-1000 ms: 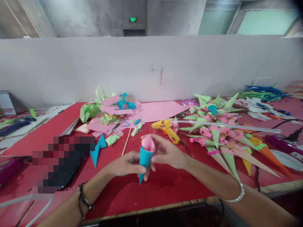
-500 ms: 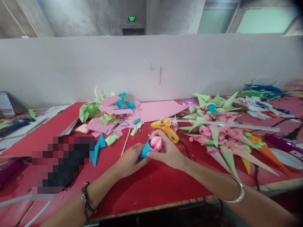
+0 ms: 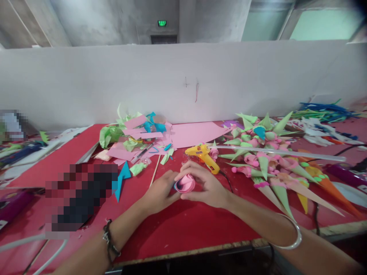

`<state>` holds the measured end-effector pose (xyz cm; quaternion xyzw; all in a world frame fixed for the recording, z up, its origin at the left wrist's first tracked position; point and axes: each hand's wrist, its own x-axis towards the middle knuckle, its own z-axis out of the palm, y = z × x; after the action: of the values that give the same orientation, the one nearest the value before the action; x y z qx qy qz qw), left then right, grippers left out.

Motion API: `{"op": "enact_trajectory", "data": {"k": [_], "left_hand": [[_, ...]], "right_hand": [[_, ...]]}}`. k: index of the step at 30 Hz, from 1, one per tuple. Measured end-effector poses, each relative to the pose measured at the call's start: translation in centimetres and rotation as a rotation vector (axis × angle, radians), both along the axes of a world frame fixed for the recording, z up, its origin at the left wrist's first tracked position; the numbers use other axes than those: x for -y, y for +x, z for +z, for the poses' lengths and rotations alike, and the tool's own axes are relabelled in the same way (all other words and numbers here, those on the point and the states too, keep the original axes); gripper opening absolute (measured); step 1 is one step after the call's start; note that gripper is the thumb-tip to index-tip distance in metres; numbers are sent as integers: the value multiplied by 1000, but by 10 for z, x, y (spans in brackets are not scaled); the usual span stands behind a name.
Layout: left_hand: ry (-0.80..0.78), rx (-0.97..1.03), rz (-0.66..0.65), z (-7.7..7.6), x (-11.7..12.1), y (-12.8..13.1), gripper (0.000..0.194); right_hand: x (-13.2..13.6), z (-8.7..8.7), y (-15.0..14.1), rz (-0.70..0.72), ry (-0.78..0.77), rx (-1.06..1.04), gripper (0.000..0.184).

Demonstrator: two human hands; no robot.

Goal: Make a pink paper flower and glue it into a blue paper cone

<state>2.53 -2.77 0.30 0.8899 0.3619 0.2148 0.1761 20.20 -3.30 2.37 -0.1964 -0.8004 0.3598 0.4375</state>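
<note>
Between my hands is a rolled paper flower [image 3: 187,184], pink and spiralled inside a blue paper wrap, its open end facing me. My left hand [image 3: 160,193] is closed round its left side, covering most of the blue. My right hand [image 3: 208,185] curves over the top and right side, fingers above and thumb below, on the pink rim. Just beyond my right hand lies a yellow glue gun [image 3: 203,154] with a long clear glue stick [image 3: 275,151] in its back. A blue paper offcut [image 3: 122,181] rests to the left of my left hand.
Finished-looking paper flowers with pointed green and pink cones [image 3: 266,160] are heaped at right. Pink and green paper scraps [image 3: 137,133] pile up at the back left, beside a pink sheet [image 3: 195,133]. A thin wooden stick [image 3: 155,170] lies behind my left hand. A white partition [image 3: 160,84] closes off the red table [image 3: 177,233].
The paper flower has been turned so its pink spiral end faces me more and less blue shows. Both hands stay on it. The whole view has shifted slightly.
</note>
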Motion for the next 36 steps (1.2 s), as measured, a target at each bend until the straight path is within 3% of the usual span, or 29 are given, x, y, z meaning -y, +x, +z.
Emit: {"op": "enact_trajectory", "data": {"k": [4,9,16,22,29,36], "left_hand": [[104,12,54,0,-1,0,23],[78,32,53,-3,-2,0,20],[198,-98,190,-3,-1,0,23],[315,-177,180,-1,0,0,29],[263,-196,126,1,-1,-1,29],[252,-209,168,3,-1,-1,29]], "right_hand": [[0,0,-1,-67,26,-9,29],[0,-5,-1,-79,-28,-43,55],[-1,-6,-1,-169,71,-6,36],[-2,-2,-2,-140,109,59,36],[-2,1,-1,-74,125,99,35],[-4,-4,-2,-61,94,14,37]]}}
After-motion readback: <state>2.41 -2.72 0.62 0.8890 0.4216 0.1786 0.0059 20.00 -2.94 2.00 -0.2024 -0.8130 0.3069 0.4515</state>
